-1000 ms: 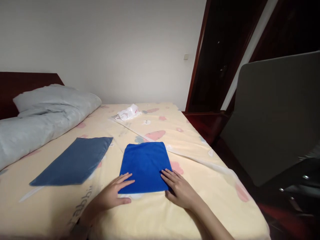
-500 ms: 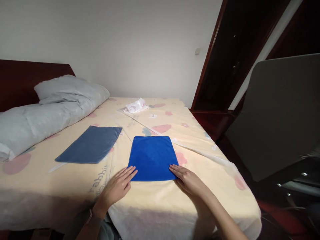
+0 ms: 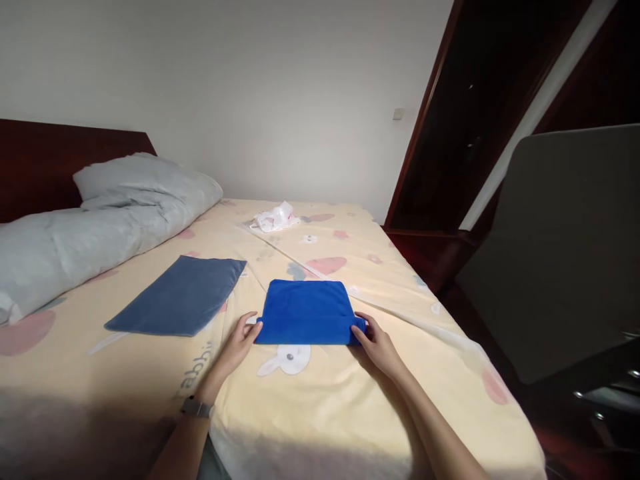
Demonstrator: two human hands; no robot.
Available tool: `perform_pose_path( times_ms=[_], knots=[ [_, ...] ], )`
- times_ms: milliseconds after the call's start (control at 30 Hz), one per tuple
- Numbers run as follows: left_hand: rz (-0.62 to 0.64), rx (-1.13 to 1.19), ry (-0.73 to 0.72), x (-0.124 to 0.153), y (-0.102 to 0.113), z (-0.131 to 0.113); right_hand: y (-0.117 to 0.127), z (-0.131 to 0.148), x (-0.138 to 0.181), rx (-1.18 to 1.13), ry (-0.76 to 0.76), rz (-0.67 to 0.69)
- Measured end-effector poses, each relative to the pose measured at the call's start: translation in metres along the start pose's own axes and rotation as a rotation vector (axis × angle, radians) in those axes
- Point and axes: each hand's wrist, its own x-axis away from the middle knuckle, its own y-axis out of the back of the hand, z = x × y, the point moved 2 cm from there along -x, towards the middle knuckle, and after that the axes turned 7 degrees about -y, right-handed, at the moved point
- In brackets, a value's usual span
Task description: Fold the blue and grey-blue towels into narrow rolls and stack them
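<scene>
A bright blue cloth [image 3: 307, 300] lies on the bed, its near edge folded over into a strip across the front. My left hand [image 3: 241, 341] grips the left end of this fold, thumb on top. At the opposite end my right hand [image 3: 376, 341] is closed on the fold, with its thumb over the top and the fingers around the outer side. Left of my left hand, a grey-blue cloth [image 3: 180, 297] is spread flat, untouched.
The bed sheet [image 3: 310, 413] is pale yellow with rabbit and carrot prints. A crumpled white plastic bag [image 3: 274, 218] sits toward the far side. Along the left runs a bunched grey quilt [image 3: 115, 220]. A dark grey panel [image 3: 560, 247] stands beyond the bed's right edge.
Both hands went from lying flat on the blue cloth to gripping its near end. That near edge is now folded away from me, so the cloth looks shorter.
</scene>
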Motion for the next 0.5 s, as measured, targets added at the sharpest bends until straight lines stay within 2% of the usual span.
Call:
perform_pose_path(
  times_ms=[133,233,400,500],
  knots=[
    [-0.08,-0.125,-0.022,-0.006,-0.013,0.018,-0.006,-0.006,-0.014,0.078,-0.085,-0.024],
    [-0.08,-0.239,-0.011,-0.007,-0.016,0.023,-0.006,-0.008,-0.017,0.136,-0.077,-0.016],
    [-0.111,-0.269,-0.066,-0.003,-0.015,0.008,-0.002,-0.003,-0.011,0.171,-0.012,-0.033],
    [-0.093,-0.339,-0.103,0.01,-0.009,-0.001,0.0,-0.001,0.002,0.199,-0.012,-0.014]
  ],
)
